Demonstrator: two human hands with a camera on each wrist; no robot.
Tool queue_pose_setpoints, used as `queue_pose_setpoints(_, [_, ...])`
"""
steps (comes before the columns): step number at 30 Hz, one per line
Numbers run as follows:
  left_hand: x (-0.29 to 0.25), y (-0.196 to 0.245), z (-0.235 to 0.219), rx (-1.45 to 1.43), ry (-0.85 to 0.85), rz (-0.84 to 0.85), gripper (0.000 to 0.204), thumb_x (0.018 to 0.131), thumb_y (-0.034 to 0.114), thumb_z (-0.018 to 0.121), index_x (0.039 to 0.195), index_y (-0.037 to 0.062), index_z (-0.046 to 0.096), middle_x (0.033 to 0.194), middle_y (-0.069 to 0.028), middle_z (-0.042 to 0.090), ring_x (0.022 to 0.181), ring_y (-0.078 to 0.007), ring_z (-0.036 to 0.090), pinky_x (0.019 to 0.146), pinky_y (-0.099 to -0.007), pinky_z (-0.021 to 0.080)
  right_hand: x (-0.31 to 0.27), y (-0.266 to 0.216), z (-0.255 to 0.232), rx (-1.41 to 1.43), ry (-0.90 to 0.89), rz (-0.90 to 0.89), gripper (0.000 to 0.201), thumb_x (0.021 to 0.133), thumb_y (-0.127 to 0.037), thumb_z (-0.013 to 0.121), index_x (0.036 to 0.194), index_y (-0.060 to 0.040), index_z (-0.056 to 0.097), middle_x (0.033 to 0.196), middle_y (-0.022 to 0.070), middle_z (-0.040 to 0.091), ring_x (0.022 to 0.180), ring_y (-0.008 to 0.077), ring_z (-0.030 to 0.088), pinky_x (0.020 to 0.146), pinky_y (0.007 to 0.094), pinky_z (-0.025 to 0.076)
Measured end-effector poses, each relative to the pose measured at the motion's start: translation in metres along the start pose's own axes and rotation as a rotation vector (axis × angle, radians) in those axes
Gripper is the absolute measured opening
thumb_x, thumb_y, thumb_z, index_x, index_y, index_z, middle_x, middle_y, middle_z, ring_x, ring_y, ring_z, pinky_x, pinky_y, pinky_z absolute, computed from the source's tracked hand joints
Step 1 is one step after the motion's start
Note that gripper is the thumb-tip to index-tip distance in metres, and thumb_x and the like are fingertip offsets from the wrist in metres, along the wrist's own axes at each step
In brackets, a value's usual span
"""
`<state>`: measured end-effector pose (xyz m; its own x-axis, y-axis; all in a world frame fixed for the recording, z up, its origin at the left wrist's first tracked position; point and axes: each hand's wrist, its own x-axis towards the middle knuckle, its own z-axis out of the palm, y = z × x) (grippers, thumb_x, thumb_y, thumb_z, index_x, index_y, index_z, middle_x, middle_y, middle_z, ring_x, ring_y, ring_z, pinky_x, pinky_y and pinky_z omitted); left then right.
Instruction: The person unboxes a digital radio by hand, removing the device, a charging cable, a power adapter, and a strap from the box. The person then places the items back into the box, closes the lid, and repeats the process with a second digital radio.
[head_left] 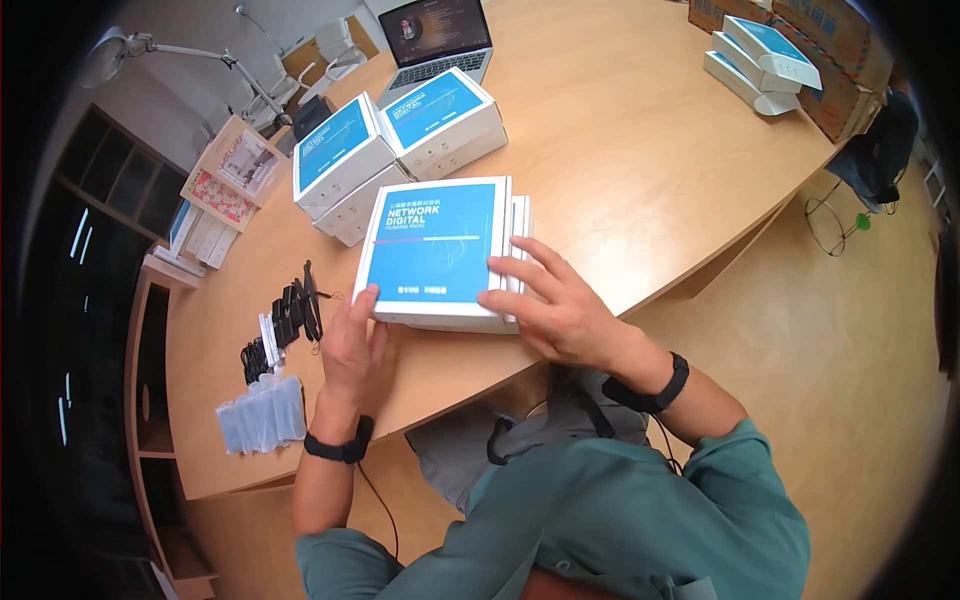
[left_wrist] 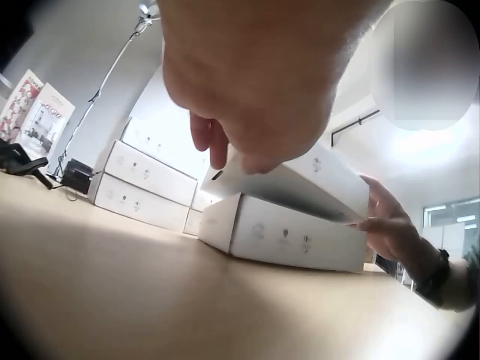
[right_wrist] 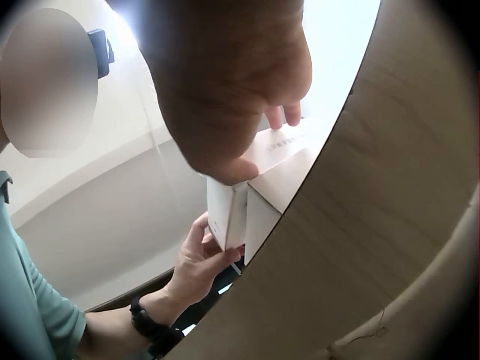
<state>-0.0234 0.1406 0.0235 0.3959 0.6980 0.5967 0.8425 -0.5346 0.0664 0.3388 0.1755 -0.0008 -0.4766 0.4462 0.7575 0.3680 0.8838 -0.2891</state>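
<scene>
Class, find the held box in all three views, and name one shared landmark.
Head view: held box near the centre, blue top showing.
Left wrist view: held box right of centre, tilted above another box.
Right wrist view: held box near centre, below the right hand.
Shared landmark: left hand, gripping it.

At 11 o'clock you have two boxes [head_left: 435, 245] by your two hands, one over the other. Farther out at 11 o'clock, count at least three stacked boxes [head_left: 345, 145]; their full number is hidden. At 1 o'clock you have three more boxes [head_left: 765, 55] and at least two brown cartons [head_left: 835, 50]. Between 11 and 12 o'clock sits one laptop [head_left: 440, 65]. Toward 10 o'clock there is one desk lamp [head_left: 185, 50] and one picture booklet [head_left: 240, 165]. At 9 o'clock, several clear pouches [head_left: 262, 413] overlap too much for you to count. You wear two black wristbands [head_left: 340, 442], one per wrist.
</scene>
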Motion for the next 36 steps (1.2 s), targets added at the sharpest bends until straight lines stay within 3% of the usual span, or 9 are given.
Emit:
queue_pose_setpoints(3, [-0.008, 0.007, -0.014, -0.237, -0.184, -0.151, 0.076, 0.091, -0.001, 0.08, 0.161, 0.0044, 0.051, 0.15, -0.025, 0.066, 0.125, -0.0385, 0.073, 0.099, -0.0459, 0.062, -0.002, -0.019, -0.008, 0.104, -0.043, 0.114, 0.06, 0.087, -0.011, 0.085, 0.144, -0.0209, 0.069, 0.16, 0.023, 0.053, 0.146, 0.0513, 0.053, 0.12, 0.0552, 0.05])
queue_pose_setpoints(4, [-0.006, 0.004, -0.012, -0.535, -0.223, -0.331, 0.081, 0.095, 0.003, 0.079, 0.167, 0.0068, 0.044, 0.153, -0.0202, 0.062, 0.129, -0.0262, 0.069, 0.101, -0.0389, 0.06, -0.005, -0.024, -0.005, 0.1, -0.049, 0.118, 0.06, 0.087, -0.011, 0.085, 0.144, -0.0209, 0.069, 0.16, 0.023, 0.053, 0.146, 0.0513, 0.053, 0.12, 0.0552, 0.05])
queue_pose_setpoints(8, [0.018, 0.01, -0.013, -1.017, -0.343, -0.637, 0.094, 0.095, 0.004, 0.083, 0.174, 0.0119, 0.031, 0.143, -0.0154, 0.066, 0.123, -0.0146, 0.067, 0.097, -0.0317, 0.06, -0.014, -0.032, 0.008, 0.175, -0.016, 0.314, 0.065, 0.087, -0.012, 0.088, 0.148, -0.0221, 0.067, 0.164, 0.0322, 0.044, 0.144, 0.0537, 0.054, 0.118, 0.0556, 0.052])
queue_pose_setpoints(11, [0.036, 0.023, -0.006, -0.724, -0.42, -0.434, 0.095, 0.095, 0.0, 0.082, 0.174, 0.014, 0.032, 0.136, -0.0153, 0.071, 0.113, -0.0175, 0.072, 0.096, -0.0323, 0.06, -0.021, -0.025, -0.006, 0.121, -0.031, 0.352, 0.067, 0.088, -0.007, 0.086, 0.15, -0.0216, 0.064, 0.161, 0.0323, 0.047, 0.137, 0.051, 0.061, 0.111, 0.052, 0.057])
queue_pose_setpoints(15, [0.073, 0.066, 0.012, -0.552, -0.513, -0.252, 0.093, 0.093, 0.003, 0.084, 0.171, 0.0146, 0.035, 0.126, -0.0312, 0.074, 0.106, -0.0405, 0.08, 0.09, -0.0434, 0.064, -0.043, 0.006, -0.055, 0.035, 0.028, 0.369, 0.06, 0.094, -0.003, 0.076, 0.15, -0.0173, 0.064, 0.153, 0.0243, 0.058, 0.124, 0.0442, 0.071, 0.102, 0.0456, 0.062])
queue_pose_setpoints(20, [0.143, 0.114, 0.06, -0.303, -0.552, -0.05, 0.09, 0.095, 0.011, 0.083, 0.17, 0.0097, 0.032, 0.113, -0.0325, 0.076, 0.099, -0.0474, 0.078, 0.084, -0.0507, 0.062, -0.065, 0.058, -0.117, 0.096, 0.058, 0.491, 0.065, 0.097, -0.004, 0.071, 0.159, -0.0134, 0.055, 0.152, 0.0175, 0.062, 0.13, 0.0371, 0.069, 0.102, 0.0443, 0.062])
queue_pose_setpoints(23, [0.19, 0.128, 0.098, -0.277, -0.559, -0.037, 0.088, 0.096, 0.017, 0.082, 0.168, 0.0073, 0.032, 0.101, -0.0332, 0.076, 0.097, -0.0519, 0.075, 0.083, -0.0551, 0.059, -0.083, 0.121, -0.153, 0.424, 0.212, 0.758, 0.073, 0.101, -0.009, 0.07, 0.168, -0.0125, 0.044, 0.151, 0.0177, 0.062, 0.131, 0.0278, 0.068, 0.099, 0.0407, 0.061])
queue_pose_setpoints(29, [0.262, 0.141, 0.154, -0.242, -0.534, -0.048, 0.087, 0.097, 0.017, 0.083, 0.167, 0.0054, 0.033, 0.098, -0.0329, 0.076, 0.094, -0.0526, 0.075, 0.083, -0.056, 0.059, -0.112, 0.307, -0.269, 0.588, 0.945, 1.202, 0.053, 0.107, -0.02, 0.07, 0.155, -0.0065, 0.052, 0.132, 0.0143, 0.061, 0.102, 0.0263, 0.069, 0.089, 0.0392, 0.064])
queue_pose_setpoints(36, [0.319, 0.132, 0.195, -0.221, -0.514, -0.105, 0.083, 0.099, 0.017, 0.081, 0.166, 0.0037, 0.034, 0.098, -0.0342, 0.076, 0.097, -0.0536, 0.075, 0.086, -0.0572, 0.059, -0.13, 0.461, -0.35, 0.454, 1.091, 1.424, 0.03, 0.108, -0.016, 0.072, 0.137, -0.0076, 0.068, 0.117, 0.0089, 0.07, 0.112, 0.0266, 0.071, 0.095, 0.0389, 0.064])
